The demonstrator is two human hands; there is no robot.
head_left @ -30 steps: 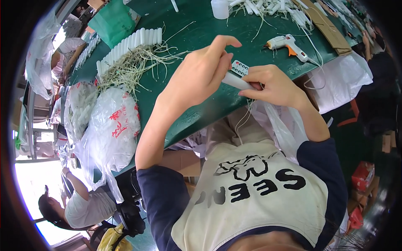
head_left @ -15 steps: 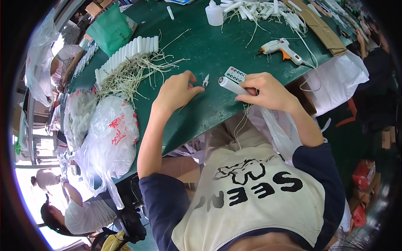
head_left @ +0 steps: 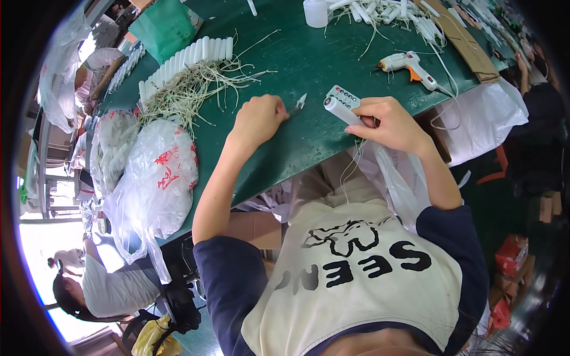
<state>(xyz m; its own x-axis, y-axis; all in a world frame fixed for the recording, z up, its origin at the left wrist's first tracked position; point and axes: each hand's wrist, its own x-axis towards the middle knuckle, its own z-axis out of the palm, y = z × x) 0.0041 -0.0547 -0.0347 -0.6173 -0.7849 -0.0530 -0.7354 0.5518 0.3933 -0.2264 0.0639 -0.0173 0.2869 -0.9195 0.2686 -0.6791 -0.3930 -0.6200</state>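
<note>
My left hand point(head_left: 260, 120) is over the table with thumb and fingertips pinched on a small white flame-shaped piece point(head_left: 300, 103), its point facing away to the upper right. My right hand point(head_left: 392, 127) grips a white candle-like tube point(head_left: 339, 111) between thumb and fingers. The tube is tilted, its round end towards the upper left, and thin pale wires point(head_left: 355, 159) hang from beneath my hand. Just behind the tube lies a white remote control point(head_left: 344, 94) with dark buttons, partly covered by the tube and my fingers.
A row of white tubes point(head_left: 190, 56) with tangled wires lies at left, beside filled plastic bags point(head_left: 155, 178). A glue gun point(head_left: 409, 68), a white bottle point(head_left: 316, 13), more tubes point(head_left: 380, 10) and a cardboard strip point(head_left: 460, 41) lie farther off. Another person point(head_left: 113, 285) sits at left.
My left hand has closed on the white flame-shaped piece, which lay beside its fingertips before. My right hand, with the tube, has shifted slightly right in the picture; the whole view has moved a little.
</note>
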